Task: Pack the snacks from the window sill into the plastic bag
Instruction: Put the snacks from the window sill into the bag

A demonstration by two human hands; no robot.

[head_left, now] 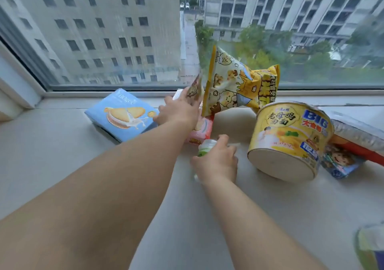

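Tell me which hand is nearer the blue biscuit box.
Left. The left hand is right beside the blue biscuit box, at its right edge, while gripping a small packet. The right hand is farther right and nearer the camera, holding a small bottle.

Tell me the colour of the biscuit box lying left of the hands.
Light blue, with a cream sandwich biscuit pictured on it: the biscuit box, in the head view.

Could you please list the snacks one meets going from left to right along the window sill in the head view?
Pale blue box of sandwich biscuits → yellow popcorn bag with cartoon figures → yellow instant noodle bowl lying on its side → small blue packet with cartoon children.
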